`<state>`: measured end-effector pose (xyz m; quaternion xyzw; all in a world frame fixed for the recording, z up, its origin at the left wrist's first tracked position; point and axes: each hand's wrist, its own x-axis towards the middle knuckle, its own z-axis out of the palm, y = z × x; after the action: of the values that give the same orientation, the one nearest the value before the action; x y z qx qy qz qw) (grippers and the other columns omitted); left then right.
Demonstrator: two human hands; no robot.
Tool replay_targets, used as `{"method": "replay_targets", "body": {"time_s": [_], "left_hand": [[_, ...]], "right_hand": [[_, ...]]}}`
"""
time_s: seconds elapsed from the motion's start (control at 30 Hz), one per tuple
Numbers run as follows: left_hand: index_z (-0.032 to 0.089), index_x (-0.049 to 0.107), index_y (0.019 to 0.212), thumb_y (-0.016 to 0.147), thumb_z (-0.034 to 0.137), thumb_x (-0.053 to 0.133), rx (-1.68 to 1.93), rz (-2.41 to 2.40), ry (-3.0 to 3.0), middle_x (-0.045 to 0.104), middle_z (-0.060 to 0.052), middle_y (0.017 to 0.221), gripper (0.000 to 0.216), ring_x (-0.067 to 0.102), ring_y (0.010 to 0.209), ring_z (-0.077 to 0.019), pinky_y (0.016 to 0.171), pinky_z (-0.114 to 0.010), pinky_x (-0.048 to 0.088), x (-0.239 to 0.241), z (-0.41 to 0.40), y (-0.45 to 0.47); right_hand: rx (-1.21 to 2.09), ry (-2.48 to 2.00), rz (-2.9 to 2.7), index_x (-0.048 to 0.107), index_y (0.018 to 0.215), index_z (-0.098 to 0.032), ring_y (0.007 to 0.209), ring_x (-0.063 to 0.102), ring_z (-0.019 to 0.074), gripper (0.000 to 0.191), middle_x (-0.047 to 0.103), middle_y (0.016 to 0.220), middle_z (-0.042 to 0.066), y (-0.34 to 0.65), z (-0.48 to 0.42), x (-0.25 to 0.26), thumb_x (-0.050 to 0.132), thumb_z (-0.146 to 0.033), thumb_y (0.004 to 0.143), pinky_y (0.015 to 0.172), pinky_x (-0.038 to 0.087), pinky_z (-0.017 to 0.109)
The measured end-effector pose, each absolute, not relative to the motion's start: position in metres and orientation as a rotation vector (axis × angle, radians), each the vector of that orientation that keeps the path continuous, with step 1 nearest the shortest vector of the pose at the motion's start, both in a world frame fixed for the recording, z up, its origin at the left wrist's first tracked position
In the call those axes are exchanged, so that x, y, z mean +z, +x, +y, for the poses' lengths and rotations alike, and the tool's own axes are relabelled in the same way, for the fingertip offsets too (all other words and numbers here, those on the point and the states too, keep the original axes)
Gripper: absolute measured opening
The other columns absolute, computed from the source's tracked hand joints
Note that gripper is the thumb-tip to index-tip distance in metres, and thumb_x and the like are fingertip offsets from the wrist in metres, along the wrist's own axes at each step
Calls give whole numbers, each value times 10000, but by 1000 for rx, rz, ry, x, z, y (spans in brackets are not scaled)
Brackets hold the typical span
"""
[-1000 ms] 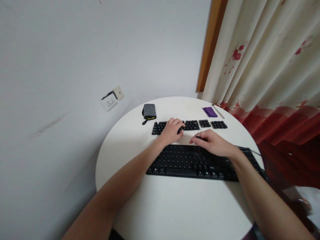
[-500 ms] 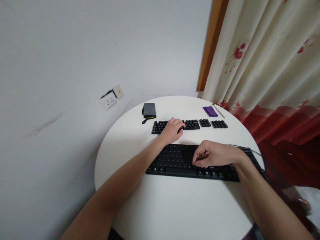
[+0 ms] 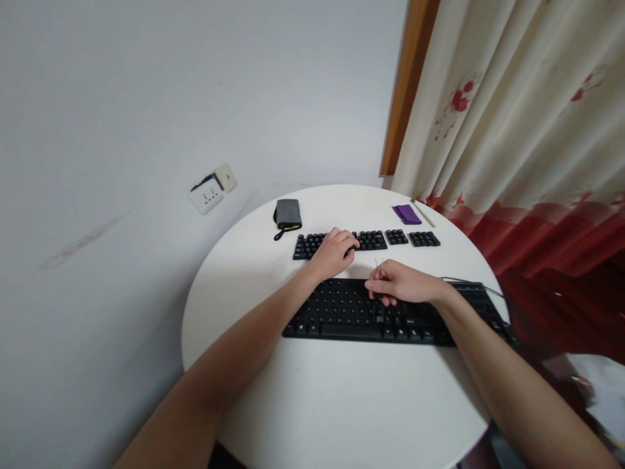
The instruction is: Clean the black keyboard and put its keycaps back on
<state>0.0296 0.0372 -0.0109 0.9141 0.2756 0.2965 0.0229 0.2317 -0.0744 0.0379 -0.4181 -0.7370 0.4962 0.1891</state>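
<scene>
A black keyboard [image 3: 342, 316] lies on the round white table [image 3: 342, 404]. Beyond it, loose black keycaps [image 3: 374, 240] are laid out in rows. My left hand [image 3: 333, 251] rests on those rows with its fingers curled down; whether it holds a cap is hidden. My right hand [image 3: 401, 286] hovers over the keyboard's upper middle rows, its fingers pinched on a thin wire tool [image 3: 378, 314] that reaches down to the keys.
A grey pouch with a yellow edge [image 3: 287, 215] lies at the table's far left. A purple cloth [image 3: 406, 213] and a thin stick [image 3: 422, 213] lie at the far right. A wall socket [image 3: 211, 190] is on the left. A curtain [image 3: 512, 130] hangs to the right.
My right hand came from behind the keyboard down onto its middle keys, then lifted slightly back toward the upper rows. My left hand has stayed on the loose keycaps.
</scene>
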Motion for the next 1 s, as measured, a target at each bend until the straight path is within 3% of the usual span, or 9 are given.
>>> {"method": "replay_targets", "body": {"time_s": [0.1,0.27,0.37,0.5,0.7,0.9,1.0], "left_hand": [[197,671,1058,908,132,520,935,828,2832,653,-65,1077,222,521,1047,-231,976,-415,446,-11,38,30],[184,642,1123,977,144,427,1005,801,2788,677,-66,1056,263,548,1006,-220,959,-409,451,-7,36,29],[183,623,1157,1001,266,484,1057,771,2751,687,-71,1069,225,557,1013,-228,951,-410,454,-4,35,30],[190,622,1155,900,458,668,1019,662,2781,682,-79,1115,373,563,1052,-245,957,-413,452,-4,36,30],[215,615,1198,928,332,647,943,687,2796,693,-62,1074,296,579,1058,-234,931,-399,445,-6,35,29],[229,596,1276,926,387,655,1006,744,2839,703,-59,1077,388,573,1042,-229,924,-385,434,-7,36,29],[230,629,1226,934,411,639,1035,761,2880,701,-53,1071,344,571,1018,-217,913,-373,424,-7,36,28]], "right_hand": [[1268,-1148,-1983,706,783,-159,469,512,106,377,608,548,-7,234,-67,37,582,-488,918,466,394,236],[787,-1179,-1538,705,859,-145,574,550,130,349,649,646,18,242,-46,23,641,-488,871,549,441,262],[667,-1199,-1457,708,867,-149,619,583,155,323,674,686,36,243,-37,13,660,-468,854,559,448,278],[644,-1179,-1557,720,905,-161,686,626,174,262,711,774,50,237,-39,10,632,-406,878,623,478,303],[665,-1166,-1623,734,950,-193,862,667,211,225,751,967,73,228,-46,13,656,-381,854,762,516,344],[787,-1251,-1437,683,873,-173,759,651,195,417,713,837,81,228,-41,6,593,-579,859,634,531,306],[994,-1187,-1331,627,894,-192,849,687,194,454,720,923,82,224,-42,5,601,-641,835,721,565,326]]}}
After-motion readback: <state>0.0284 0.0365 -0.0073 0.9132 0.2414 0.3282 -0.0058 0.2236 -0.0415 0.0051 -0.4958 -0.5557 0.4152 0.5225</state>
